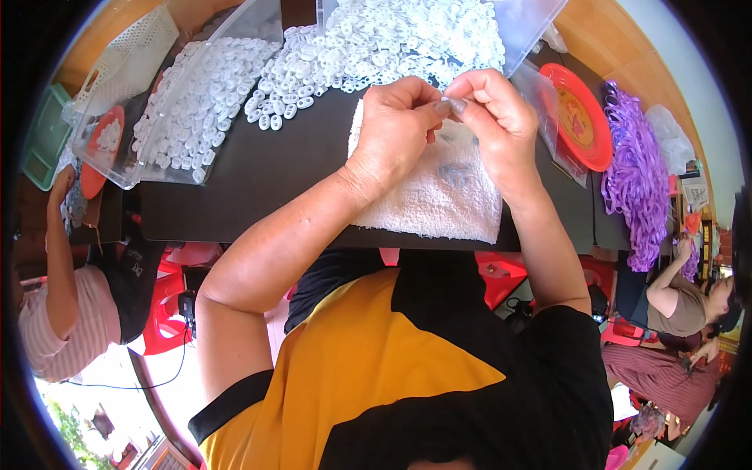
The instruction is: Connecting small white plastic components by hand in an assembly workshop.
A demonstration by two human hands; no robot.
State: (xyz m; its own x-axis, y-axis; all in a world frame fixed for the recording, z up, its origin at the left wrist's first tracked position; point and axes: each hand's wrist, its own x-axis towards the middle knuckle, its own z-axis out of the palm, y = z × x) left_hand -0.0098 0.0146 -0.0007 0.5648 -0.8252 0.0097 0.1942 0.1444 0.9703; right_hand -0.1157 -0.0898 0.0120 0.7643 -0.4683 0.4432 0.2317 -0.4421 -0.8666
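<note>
My left hand [397, 133] and my right hand [499, 124] meet over a white towel [439, 207], fingertips almost touching. Each hand is closed in a pinch, thumb against forefinger. A tiny pale piece shows between them, mostly covered by the fingers, and I cannot make out its kind. Just beyond my hands spreads a heap of small white oval plastic pieces with holes [392, 39], some spilling loose onto the dark table [258, 196].
On the left, a clear plastic box [117, 171] holds more white pieces. A red plate [599, 149] and a bundle of purple straps [636, 180] lie to the right. A green basket [39, 168] is at far left. Other people [78, 313] sit at both sides.
</note>
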